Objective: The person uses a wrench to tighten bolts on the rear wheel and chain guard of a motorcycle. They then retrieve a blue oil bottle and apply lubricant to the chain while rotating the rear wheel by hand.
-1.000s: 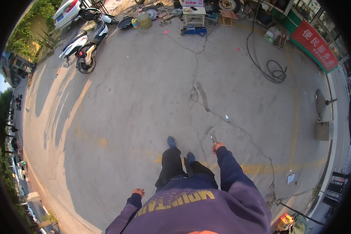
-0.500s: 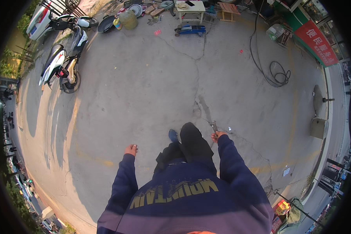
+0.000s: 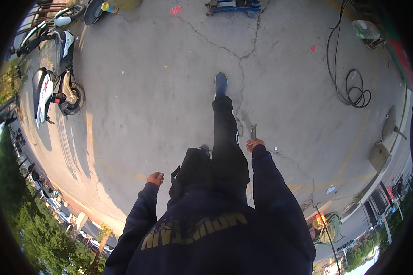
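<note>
My right hand (image 3: 255,145) grips a metal wrench (image 3: 253,130), which points forward above the grey pavement. Low at my left side, my left hand (image 3: 155,178) hangs loosely curled, with nothing visible in it. My forward leg (image 3: 224,128) ends in a blue shoe (image 3: 220,85) on the cracked ground; the other leg is bent behind it.
A blue floor jack (image 3: 231,6) lies straight ahead. A white scooter (image 3: 46,94) stands at left, beside a black basin (image 3: 94,11). A coiled hose (image 3: 353,98) and plastic container (image 3: 365,29) are at right. A grey block (image 3: 379,156) sits by the right edge.
I have walked forward with a long stride; the jack, scooter and hose are nearer. My right hand still holds the wrench, and my left arm has swung forward since the oldest frame.
</note>
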A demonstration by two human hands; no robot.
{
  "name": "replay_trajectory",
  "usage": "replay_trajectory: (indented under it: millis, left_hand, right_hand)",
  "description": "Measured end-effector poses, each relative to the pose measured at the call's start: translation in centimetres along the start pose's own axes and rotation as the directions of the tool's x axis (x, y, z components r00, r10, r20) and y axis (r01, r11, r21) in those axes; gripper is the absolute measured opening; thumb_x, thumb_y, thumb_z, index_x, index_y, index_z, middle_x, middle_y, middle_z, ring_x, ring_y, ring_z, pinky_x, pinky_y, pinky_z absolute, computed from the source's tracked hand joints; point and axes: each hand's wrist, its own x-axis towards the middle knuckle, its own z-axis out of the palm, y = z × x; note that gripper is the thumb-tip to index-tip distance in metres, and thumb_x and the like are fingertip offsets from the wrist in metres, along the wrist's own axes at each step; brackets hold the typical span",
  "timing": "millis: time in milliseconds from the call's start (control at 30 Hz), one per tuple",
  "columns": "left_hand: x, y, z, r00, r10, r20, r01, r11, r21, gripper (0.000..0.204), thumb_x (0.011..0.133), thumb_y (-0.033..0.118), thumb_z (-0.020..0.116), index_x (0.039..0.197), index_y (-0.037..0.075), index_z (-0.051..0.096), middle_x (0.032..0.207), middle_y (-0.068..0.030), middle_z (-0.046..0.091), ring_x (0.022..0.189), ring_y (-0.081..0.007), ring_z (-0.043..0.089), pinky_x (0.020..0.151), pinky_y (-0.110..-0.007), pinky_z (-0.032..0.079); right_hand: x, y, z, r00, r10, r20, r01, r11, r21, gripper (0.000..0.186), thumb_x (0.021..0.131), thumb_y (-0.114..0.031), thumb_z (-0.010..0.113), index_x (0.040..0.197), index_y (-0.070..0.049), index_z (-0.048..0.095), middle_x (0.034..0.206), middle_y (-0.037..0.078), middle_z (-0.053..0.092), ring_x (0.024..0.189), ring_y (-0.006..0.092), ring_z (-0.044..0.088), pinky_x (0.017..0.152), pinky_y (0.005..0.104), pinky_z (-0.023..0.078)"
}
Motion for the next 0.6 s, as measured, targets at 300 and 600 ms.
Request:
replay_trajectory:
  millis: [300,600]
  left_hand:
    - [4.0,14.7,-4.3,0.987,-0.156,0.026,0.158,0.978,-0.137,0.035,0.103,0.035,0.057,0.111,0.005,0.072,0.088,-0.0084,0.075,0.072,-0.0154,0.07,0.061,-0.03,0.054]
    - [16.6,21.2,-6.7,0.962,-0.272,0.01,0.267,0.935,-0.232,0.031,0.103,0.033,0.061,0.107,0.005,0.072,0.083,-0.0076,0.073,0.067,-0.0147,0.068,0.059,-0.029,0.051]
  right_hand:
    - [10.2,-21.4,15.7,0.972,-0.135,0.193,0.123,0.99,0.071,0.025,0.104,-0.012,0.05,0.125,-0.002,0.058,0.109,0.011,0.07,0.086,0.0229,0.073,0.072,0.0376,0.061]
    - [25.3,-41.1,27.6,0.938,-0.343,-0.04,0.345,0.923,0.17,0.033,0.104,-0.015,0.051,0.133,0.001,0.053,0.105,0.012,0.07,0.089,0.0231,0.072,0.07,0.0377,0.059]
